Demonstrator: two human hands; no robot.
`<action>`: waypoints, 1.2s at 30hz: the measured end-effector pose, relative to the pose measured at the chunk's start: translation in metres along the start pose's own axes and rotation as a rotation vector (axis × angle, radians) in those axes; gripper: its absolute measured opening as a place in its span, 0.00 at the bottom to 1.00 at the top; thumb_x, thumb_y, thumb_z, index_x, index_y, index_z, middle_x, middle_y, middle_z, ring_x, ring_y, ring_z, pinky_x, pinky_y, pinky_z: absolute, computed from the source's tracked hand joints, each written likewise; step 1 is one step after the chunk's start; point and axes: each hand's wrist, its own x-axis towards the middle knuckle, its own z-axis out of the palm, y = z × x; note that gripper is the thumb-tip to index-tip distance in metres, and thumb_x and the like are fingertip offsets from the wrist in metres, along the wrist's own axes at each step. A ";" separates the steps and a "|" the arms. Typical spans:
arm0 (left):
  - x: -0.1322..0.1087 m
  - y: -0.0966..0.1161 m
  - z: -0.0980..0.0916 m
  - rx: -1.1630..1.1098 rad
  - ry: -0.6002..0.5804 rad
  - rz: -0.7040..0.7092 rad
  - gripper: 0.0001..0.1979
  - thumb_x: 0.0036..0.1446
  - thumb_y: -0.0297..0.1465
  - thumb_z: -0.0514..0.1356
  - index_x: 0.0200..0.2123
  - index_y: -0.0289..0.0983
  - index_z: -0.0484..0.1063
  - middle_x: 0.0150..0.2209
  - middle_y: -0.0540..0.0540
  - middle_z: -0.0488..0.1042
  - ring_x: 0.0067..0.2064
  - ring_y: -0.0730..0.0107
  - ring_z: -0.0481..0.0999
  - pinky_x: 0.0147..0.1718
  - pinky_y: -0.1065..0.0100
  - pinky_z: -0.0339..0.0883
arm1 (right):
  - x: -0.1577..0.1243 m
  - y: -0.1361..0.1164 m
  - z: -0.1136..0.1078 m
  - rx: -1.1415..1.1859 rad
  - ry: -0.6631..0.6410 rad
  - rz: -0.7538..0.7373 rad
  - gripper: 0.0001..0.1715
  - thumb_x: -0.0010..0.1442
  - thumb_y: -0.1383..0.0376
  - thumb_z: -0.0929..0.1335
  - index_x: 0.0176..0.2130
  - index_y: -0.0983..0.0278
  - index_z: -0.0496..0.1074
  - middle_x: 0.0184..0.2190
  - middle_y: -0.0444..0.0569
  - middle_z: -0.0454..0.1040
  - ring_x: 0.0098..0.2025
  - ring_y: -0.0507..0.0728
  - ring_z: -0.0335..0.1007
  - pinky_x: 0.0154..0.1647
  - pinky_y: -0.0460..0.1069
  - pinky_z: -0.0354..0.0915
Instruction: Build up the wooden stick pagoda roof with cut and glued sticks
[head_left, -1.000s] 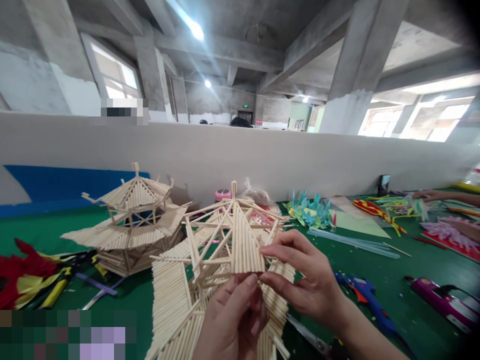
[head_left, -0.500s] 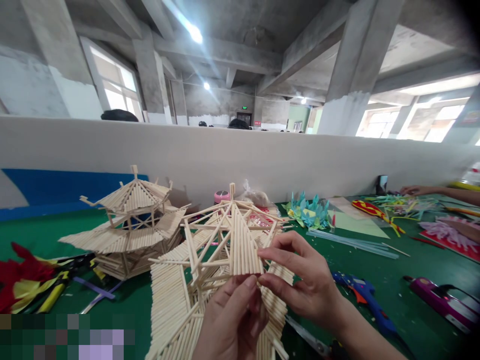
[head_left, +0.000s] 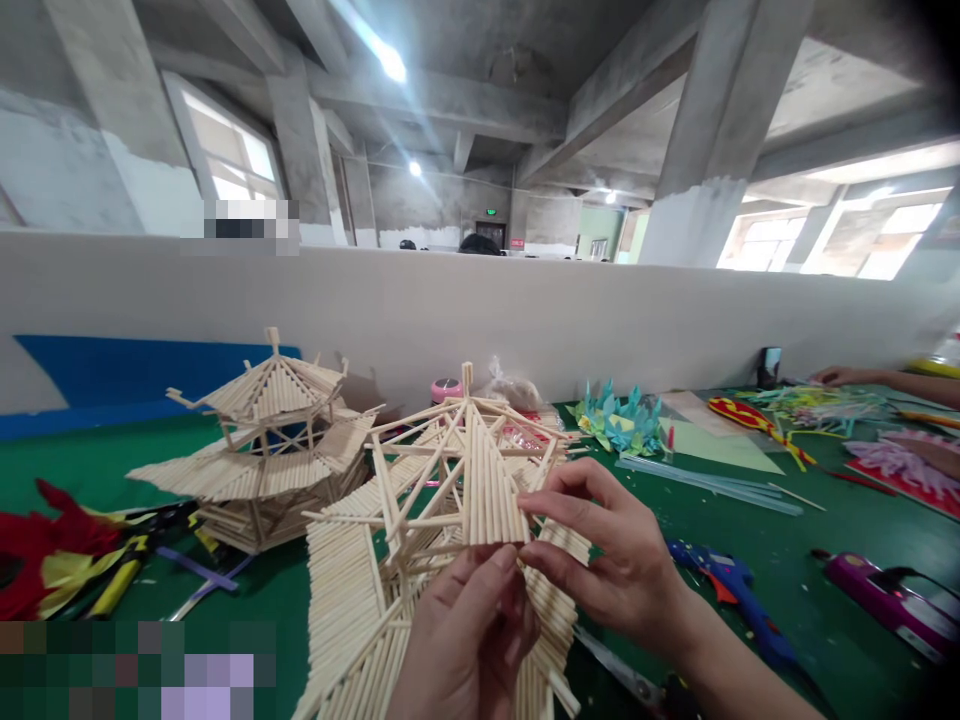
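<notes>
In front of me stands a pagoda model built of thin wooden sticks, its top roof partly an open frame. One roof panel of sticks faces me, narrow at the peak and wide below. My left hand pinches that panel's lower edge between thumb and fingers. From the right, my right hand has its thumb and fingertips closed on the panel's right edge, around an outermost stick. Whether that stick is loose or fixed cannot be made out. A second stick pagoda, with fuller roofs, stands behind on the left.
A blue glue gun, scissors and a purple tool lie right. Clear glue sticks and a teal paper flower are farther back. Red and yellow material lies left. A white partition runs behind. Another person's hand is far right.
The view has shifted slightly, so everything sits a little to the right. Both hands keep the same hold on the roof panel. The other person's hand at far right has moved slightly.
</notes>
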 end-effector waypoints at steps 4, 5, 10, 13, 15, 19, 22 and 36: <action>-0.001 0.002 0.001 0.008 -0.011 0.006 0.06 0.38 0.27 0.65 0.22 0.34 0.70 0.18 0.53 0.66 0.21 0.79 0.67 0.22 0.76 0.62 | 0.000 0.001 0.000 -0.002 -0.002 -0.001 0.18 0.50 0.70 0.68 0.44 0.64 0.68 0.32 0.47 0.64 0.35 0.53 0.62 0.32 0.49 0.64; -0.001 0.002 0.001 0.008 -0.016 0.009 0.06 0.38 0.27 0.65 0.22 0.34 0.70 0.18 0.53 0.66 0.21 0.79 0.66 0.22 0.76 0.61 | 0.000 0.000 0.000 -0.003 -0.001 -0.001 0.18 0.50 0.70 0.68 0.44 0.64 0.68 0.33 0.48 0.64 0.35 0.53 0.62 0.32 0.49 0.64; 0.003 0.000 -0.002 0.008 -0.060 0.017 0.07 0.38 0.29 0.65 0.21 0.34 0.69 0.16 0.54 0.63 0.19 0.81 0.63 0.20 0.77 0.59 | 0.000 0.000 0.001 -0.006 0.006 -0.006 0.20 0.49 0.70 0.68 0.44 0.63 0.67 0.33 0.47 0.64 0.35 0.53 0.62 0.33 0.49 0.63; 0.004 -0.001 -0.003 0.001 -0.068 0.015 0.08 0.39 0.29 0.65 0.20 0.34 0.68 0.16 0.54 0.63 0.19 0.82 0.62 0.20 0.77 0.58 | 0.000 0.000 0.000 -0.003 0.012 -0.007 0.20 0.50 0.70 0.68 0.44 0.63 0.67 0.33 0.47 0.64 0.35 0.53 0.62 0.33 0.49 0.63; 0.003 -0.001 -0.003 0.002 -0.060 0.021 0.07 0.39 0.29 0.65 0.21 0.33 0.69 0.16 0.54 0.63 0.19 0.82 0.62 0.20 0.77 0.58 | 0.000 0.000 0.000 -0.002 0.012 -0.007 0.20 0.50 0.70 0.68 0.45 0.63 0.67 0.33 0.47 0.64 0.35 0.53 0.62 0.33 0.49 0.63; 0.000 0.001 0.000 0.005 -0.035 0.031 0.07 0.38 0.28 0.65 0.21 0.34 0.69 0.17 0.54 0.64 0.19 0.81 0.63 0.21 0.77 0.60 | 0.000 -0.001 0.000 -0.001 0.011 -0.012 0.20 0.50 0.70 0.68 0.45 0.63 0.67 0.33 0.47 0.64 0.35 0.53 0.62 0.33 0.49 0.64; -0.002 0.002 0.001 0.008 -0.018 0.024 0.06 0.38 0.27 0.65 0.21 0.34 0.70 0.18 0.54 0.65 0.19 0.81 0.64 0.21 0.76 0.60 | 0.001 -0.001 0.000 -0.006 0.007 -0.004 0.19 0.50 0.70 0.68 0.44 0.63 0.67 0.33 0.47 0.63 0.35 0.53 0.62 0.33 0.49 0.63; -0.002 0.000 0.001 0.013 -0.004 0.061 0.06 0.38 0.28 0.65 0.22 0.33 0.71 0.20 0.52 0.67 0.21 0.79 0.66 0.22 0.76 0.61 | 0.000 0.000 0.002 -0.003 0.009 0.010 0.20 0.50 0.70 0.68 0.45 0.64 0.67 0.34 0.48 0.64 0.35 0.53 0.62 0.33 0.49 0.64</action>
